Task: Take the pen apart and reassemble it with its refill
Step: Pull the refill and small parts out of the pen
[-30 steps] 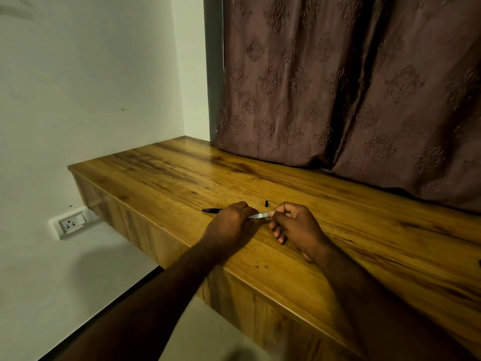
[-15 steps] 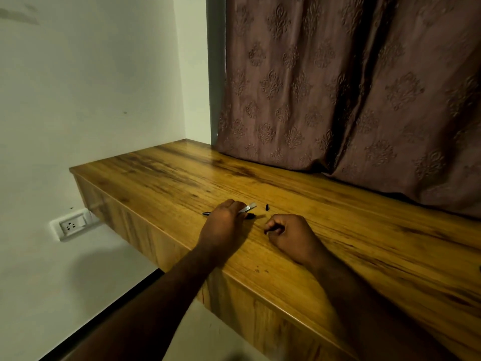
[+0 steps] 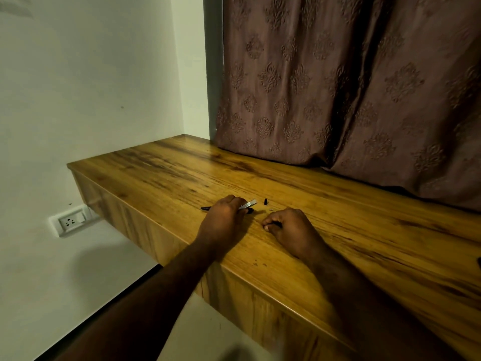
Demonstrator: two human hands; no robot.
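A silver pen barrel (image 3: 250,204) is held by the left hand (image 3: 223,216); a small dark part (image 3: 276,224) is pinched by the right hand (image 3: 289,226).

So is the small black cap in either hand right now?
No, the cap lies alone on the table, just beyond the left hand and right hand.

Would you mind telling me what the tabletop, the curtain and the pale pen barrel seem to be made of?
Tabletop: wood or wood-look laminate, glossy; streaked grain, soft sheen. Curtain: brownish fabric, matte; folds, embossed motifs. Pen barrel: silvery, perhaps metal or metallised plastic; it glints, too small to tell.
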